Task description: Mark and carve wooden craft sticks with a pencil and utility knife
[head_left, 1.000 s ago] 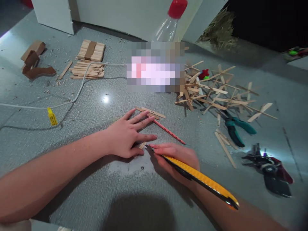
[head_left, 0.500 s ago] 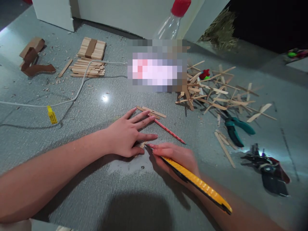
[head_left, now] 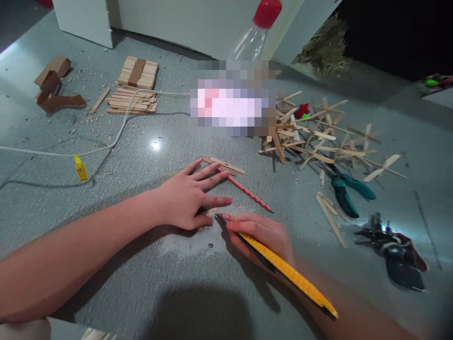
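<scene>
My left hand (head_left: pixel 193 196) lies flat with fingers spread, its thumb and index finger on either side of a small wooden craft stick (head_left: pixel 211 212) on the floor. Most of that stick is hidden under the palm. My right hand (head_left: pixel 260 233) is closed around a yellow and black utility knife (head_left: pixel 293 274), whose tip meets the stick's exposed end. Under the left fingertips lie a red patterned pencil (head_left: pixel 249 192) and a couple of loose craft sticks (head_left: pixel 228 165).
Joined craft sticks (head_left: pixel 318 137) pile up at right, near teal-handled pliers (head_left: pixel 350 189) and a black tool-like object (head_left: pixel 396 255). Bundled sticks (head_left: pixel 138 73) and brown cardboard (head_left: pixel 53 87) sit at back left. A white cable (head_left: pixel 120 127) runs to a blurred bright patch beside a red-capped bottle (head_left: pixel 267 14).
The knife's rear end has swung slightly left and down while its tip stays at the stick. My left hand holds its place. The view shifts a little.
</scene>
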A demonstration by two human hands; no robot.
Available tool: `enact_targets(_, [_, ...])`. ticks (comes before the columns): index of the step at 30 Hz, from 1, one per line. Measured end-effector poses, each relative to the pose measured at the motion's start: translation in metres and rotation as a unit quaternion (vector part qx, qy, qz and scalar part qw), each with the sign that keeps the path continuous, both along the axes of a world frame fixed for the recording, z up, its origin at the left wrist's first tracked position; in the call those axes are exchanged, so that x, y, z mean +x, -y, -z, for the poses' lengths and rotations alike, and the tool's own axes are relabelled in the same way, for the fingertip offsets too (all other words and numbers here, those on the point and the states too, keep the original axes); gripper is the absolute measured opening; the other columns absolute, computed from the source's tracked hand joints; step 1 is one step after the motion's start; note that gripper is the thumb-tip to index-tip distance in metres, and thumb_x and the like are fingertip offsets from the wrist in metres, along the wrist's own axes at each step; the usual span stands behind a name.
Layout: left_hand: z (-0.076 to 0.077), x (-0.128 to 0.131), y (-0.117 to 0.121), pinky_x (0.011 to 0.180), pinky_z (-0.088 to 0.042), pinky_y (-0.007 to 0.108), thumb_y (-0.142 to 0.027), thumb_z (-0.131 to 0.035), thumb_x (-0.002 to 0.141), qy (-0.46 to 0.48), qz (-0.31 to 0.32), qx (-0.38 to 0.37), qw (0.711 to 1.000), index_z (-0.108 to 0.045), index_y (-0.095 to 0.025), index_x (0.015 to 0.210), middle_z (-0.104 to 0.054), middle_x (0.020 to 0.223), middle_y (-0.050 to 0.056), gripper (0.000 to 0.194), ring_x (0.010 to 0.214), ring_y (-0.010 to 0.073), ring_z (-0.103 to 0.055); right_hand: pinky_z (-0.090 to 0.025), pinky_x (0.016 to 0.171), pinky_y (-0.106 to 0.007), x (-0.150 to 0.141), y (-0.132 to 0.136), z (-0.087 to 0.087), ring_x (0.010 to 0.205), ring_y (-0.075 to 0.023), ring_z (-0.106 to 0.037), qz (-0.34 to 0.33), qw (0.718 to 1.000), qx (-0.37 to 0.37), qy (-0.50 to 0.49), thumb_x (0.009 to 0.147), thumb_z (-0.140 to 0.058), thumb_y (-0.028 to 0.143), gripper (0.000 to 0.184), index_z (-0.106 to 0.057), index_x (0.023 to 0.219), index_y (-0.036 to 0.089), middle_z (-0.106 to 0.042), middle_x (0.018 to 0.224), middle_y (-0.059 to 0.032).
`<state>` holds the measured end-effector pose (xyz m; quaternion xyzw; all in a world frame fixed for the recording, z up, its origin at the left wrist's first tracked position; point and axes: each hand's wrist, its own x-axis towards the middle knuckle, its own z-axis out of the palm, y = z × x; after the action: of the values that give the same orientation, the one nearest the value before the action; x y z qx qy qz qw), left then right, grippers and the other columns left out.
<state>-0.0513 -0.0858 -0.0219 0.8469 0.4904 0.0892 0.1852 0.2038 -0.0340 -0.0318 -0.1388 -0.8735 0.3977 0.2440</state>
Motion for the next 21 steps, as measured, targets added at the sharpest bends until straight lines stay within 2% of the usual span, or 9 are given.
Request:
enact_targets(4, [-0.0002, 0.0004, 0.0006, 0.132, -0.007, 0.065, -0.052, -0.073, 0.09, -0.004, 0.0, -0.002, 1.0, -0.056, -0.039, 0.153, -0.02, 0.177, 0.01, 0.067, 0.166, 0.0368, -0.013, -0.07, 0.072, -0.031, -0.0035, -0.002, -0.0016, 0.082, -0.0207, -0.081, 0.02, 0.999, 0.028, -0.026, 0.093, -0.068, 0.008, 0.028, -0.069, 0.111, 0.029, -0.082, 0.097, -0.0038])
enact_targets(10, [0.0001, 0.0008, 0.0002, 0.132, -0.006, 0.065, -0.056, -0.071, 0.091, 0.002, 0.002, 0.005, 1.0, -0.057, -0.038, 0.153, -0.021, 0.176, 0.012, 0.065, 0.165, 0.037, -0.013, -0.068, 0.081, -0.027, -0.0085, -0.006, -0.0011, 0.087, -0.0182, -0.082, 0.04, 0.998, 0.024, -0.029, 0.092, -0.07, 0.008, 0.021, -0.07, 0.105, 0.025, -0.083, 0.098, -0.0028])
enact_targets(16, [-0.0001, 0.0011, -0.0004, 0.131, -0.007, 0.066, -0.051, -0.073, 0.089, -0.001, 0.002, -0.002, 1.0, -0.057, -0.038, 0.153, -0.021, 0.176, 0.012, 0.067, 0.165, 0.0378, -0.014, -0.07, 0.078, -0.032, -0.0082, -0.0034, 0.0006, 0.089, -0.0211, -0.082, 0.03, 0.999, 0.007, -0.03, 0.093, -0.069, 0.01, 0.025, -0.07, 0.11, 0.029, -0.083, 0.103, -0.0034])
enact_targets(21, [0.0012, 0.0002, -0.0004, 0.132, -0.005, 0.065, -0.053, -0.071, 0.091, 0.001, 0.002, -0.001, 1.0, -0.056, -0.039, 0.153, -0.02, 0.177, 0.01, 0.066, 0.165, 0.0374, -0.013, -0.07, 0.078, -0.032, -0.0088, -0.0045, 0.0003, 0.088, -0.0209, -0.082, 0.031, 0.999, 0.016, -0.028, 0.094, -0.069, 0.011, 0.023, -0.07, 0.109, 0.028, -0.083, 0.103, -0.0036])
